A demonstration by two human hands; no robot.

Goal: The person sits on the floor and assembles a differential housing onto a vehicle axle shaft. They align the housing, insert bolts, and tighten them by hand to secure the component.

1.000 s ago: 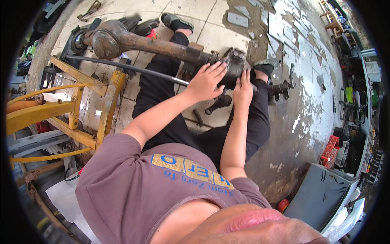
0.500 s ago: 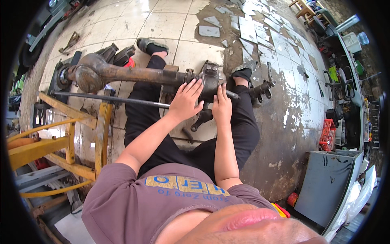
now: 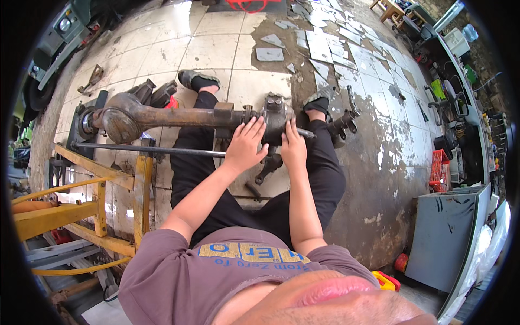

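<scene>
A heavy, rusty vehicle axle [image 3: 179,117] lies across in front of me, over my outstretched legs, with a round bulging differential housing [image 3: 121,119] toward its left end. At its right end sits a dark, greasy metal knuckle housing [image 3: 275,115]. My left hand [image 3: 248,145] rests on the near left side of this housing, fingers stretched out and thumb apart. On its near right side lies my right hand [image 3: 293,147], fingers extended, beside a short protruding shaft [image 3: 307,133]. Below the hands hangs a dark steering arm [image 3: 268,168]. A long thin rod [image 3: 151,149] runs alongside the axle.
A yellow metal frame [image 3: 142,189] stands close on my left. Loose metal parts [image 3: 344,119] lie beyond my right foot, and a short dark cylinder [image 3: 253,189] between my legs. Broken tiles [image 3: 319,46] cover the far floor. A grey cabinet [image 3: 444,238] stands at right.
The view has tilted up a little, so the scene sits lower and a red object shows at the far edge. Both hands stay on the knuckle housing, almost unmoved.
</scene>
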